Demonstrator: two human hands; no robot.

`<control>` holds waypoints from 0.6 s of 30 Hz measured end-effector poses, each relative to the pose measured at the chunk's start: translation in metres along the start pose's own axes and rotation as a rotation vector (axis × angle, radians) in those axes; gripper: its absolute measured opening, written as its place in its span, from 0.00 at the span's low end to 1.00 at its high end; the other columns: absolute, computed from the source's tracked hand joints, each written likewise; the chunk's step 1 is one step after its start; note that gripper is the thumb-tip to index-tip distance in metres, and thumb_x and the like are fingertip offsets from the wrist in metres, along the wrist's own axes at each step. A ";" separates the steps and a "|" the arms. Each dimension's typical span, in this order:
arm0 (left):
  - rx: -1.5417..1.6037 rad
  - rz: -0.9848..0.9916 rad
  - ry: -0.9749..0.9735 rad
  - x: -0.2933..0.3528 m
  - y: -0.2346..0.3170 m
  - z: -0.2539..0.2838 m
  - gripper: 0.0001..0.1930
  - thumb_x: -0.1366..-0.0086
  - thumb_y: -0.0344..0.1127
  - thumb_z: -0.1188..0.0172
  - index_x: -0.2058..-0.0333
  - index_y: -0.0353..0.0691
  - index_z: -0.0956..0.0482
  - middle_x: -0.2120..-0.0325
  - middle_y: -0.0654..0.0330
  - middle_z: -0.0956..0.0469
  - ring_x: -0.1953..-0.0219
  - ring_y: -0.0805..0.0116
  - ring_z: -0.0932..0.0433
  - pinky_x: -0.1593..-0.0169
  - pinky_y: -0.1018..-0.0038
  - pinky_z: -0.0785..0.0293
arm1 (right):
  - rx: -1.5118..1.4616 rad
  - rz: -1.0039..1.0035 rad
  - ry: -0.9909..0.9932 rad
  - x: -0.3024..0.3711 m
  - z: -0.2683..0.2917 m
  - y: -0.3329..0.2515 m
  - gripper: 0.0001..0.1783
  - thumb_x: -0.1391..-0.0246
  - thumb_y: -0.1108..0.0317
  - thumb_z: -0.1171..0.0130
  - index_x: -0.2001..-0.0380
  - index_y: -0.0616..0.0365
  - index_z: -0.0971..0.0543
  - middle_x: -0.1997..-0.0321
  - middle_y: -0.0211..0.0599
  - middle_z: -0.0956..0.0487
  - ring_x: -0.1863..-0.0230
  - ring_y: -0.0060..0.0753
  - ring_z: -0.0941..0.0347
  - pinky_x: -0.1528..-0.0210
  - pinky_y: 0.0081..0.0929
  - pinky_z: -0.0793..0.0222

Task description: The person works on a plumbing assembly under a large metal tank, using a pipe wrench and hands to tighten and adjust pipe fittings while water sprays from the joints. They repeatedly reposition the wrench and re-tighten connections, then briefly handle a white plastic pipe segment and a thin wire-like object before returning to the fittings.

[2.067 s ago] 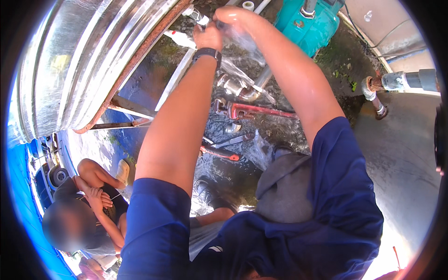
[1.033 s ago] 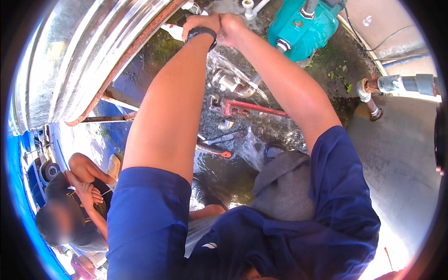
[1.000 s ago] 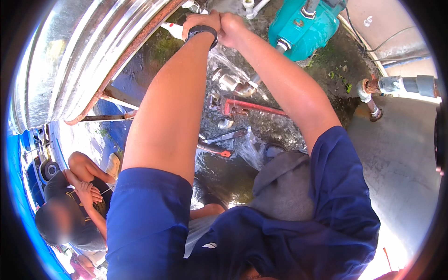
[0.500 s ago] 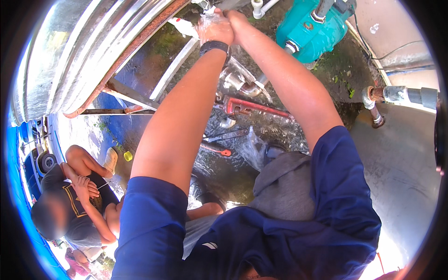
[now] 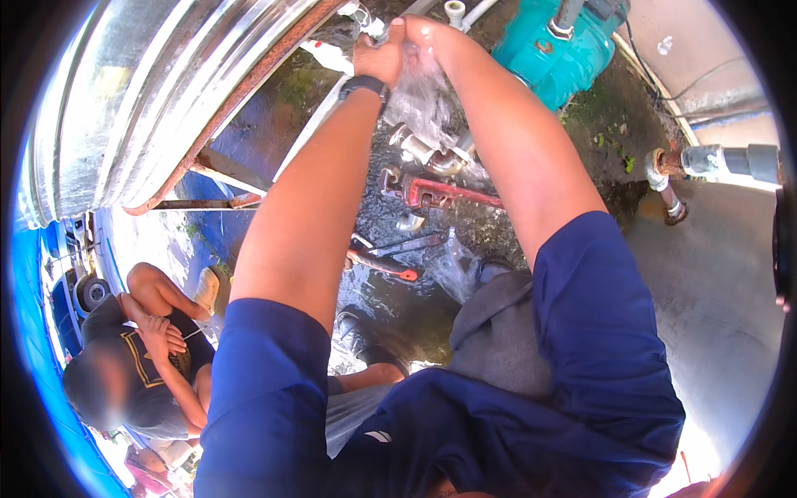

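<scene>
Outdoors, wet muddy ground [image 5: 390, 307] lies beside a steel tank [image 5: 158, 108]; left hand [image 5: 378, 58] and right hand [image 5: 419, 33] meet under running water [image 5: 419, 104], each grip's closure unclear; a red pipe wrench [image 5: 440, 192] lies below.

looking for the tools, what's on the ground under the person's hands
Below the hands and falling water lie a red pipe wrench, metal pipe fittings and orange-handled pliers on wet ground. The forearms cover whatever lies either side of these.
</scene>
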State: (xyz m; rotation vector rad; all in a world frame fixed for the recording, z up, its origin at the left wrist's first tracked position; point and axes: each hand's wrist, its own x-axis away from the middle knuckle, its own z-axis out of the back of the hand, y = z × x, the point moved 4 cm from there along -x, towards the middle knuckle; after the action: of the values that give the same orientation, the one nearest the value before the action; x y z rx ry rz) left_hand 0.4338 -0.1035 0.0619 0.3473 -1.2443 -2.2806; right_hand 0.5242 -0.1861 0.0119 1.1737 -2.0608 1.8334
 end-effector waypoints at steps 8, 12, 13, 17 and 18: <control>0.409 -0.090 -0.341 -0.038 -0.030 0.012 0.25 0.37 0.46 0.40 0.48 0.31 0.20 0.51 0.52 0.19 0.48 0.62 0.26 0.43 0.69 0.33 | 0.103 0.382 0.455 0.084 -0.022 0.001 0.20 0.36 0.56 0.47 0.59 0.66 0.19 0.61 0.58 0.17 0.58 0.56 0.17 0.55 0.52 0.23; -0.457 -0.880 -0.303 -0.043 -0.029 0.024 0.08 0.33 0.23 0.46 0.62 0.36 0.18 0.59 0.59 0.19 0.59 0.67 0.22 0.57 0.69 0.26 | 0.306 0.651 0.592 0.108 -0.033 0.010 0.24 0.36 0.52 0.45 0.55 0.65 0.20 0.61 0.63 0.18 0.53 0.63 0.20 0.51 0.49 0.25; -0.007 -0.473 -0.527 -0.051 -0.039 0.022 0.09 0.34 0.27 0.43 0.56 0.35 0.21 0.56 0.57 0.20 0.56 0.66 0.23 0.53 0.68 0.28 | 0.290 0.691 0.603 0.111 -0.034 0.010 0.24 0.36 0.51 0.45 0.56 0.65 0.20 0.62 0.65 0.18 0.53 0.64 0.21 0.50 0.48 0.25; 0.449 -0.141 -0.745 -0.047 -0.043 0.023 0.22 0.34 0.33 0.38 0.43 0.34 0.29 0.48 0.55 0.22 0.45 0.65 0.26 0.40 0.69 0.35 | 0.412 0.625 0.678 0.115 -0.035 0.012 0.25 0.37 0.49 0.44 0.58 0.65 0.19 0.63 0.61 0.17 0.55 0.65 0.20 0.51 0.50 0.25; 0.497 -0.136 -0.747 -0.047 -0.042 0.023 0.22 0.34 0.33 0.38 0.43 0.34 0.28 0.47 0.56 0.23 0.44 0.66 0.28 0.38 0.70 0.37 | 0.389 0.654 0.674 0.116 -0.036 0.010 0.22 0.38 0.52 0.43 0.59 0.64 0.19 0.63 0.61 0.17 0.56 0.64 0.20 0.51 0.50 0.25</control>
State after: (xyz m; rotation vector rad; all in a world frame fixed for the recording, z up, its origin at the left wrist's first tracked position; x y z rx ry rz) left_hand 0.4492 -0.0431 0.0388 -0.3070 -2.2240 -2.2549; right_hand 0.4250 -0.2061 0.0794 -0.1768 -1.8127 2.5102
